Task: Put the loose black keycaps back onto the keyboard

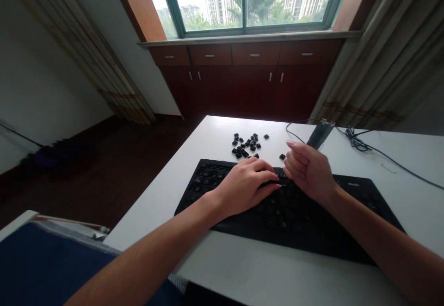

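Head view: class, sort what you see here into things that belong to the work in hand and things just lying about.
Work in hand:
left hand on the black keyboard; right hand just above it; loose black keycaps on the white desk.

Just lying about:
tangled black cable; wooden cabinets; curtain.

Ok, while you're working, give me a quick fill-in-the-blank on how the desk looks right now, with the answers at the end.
The keyboard under the left hand is ____.
The loose keycaps lie on its ____ side from the person.
The table beneath them is ____.
The right hand has its fingers ____ beside a lone keycap.

Answers: black; far; white; curled.
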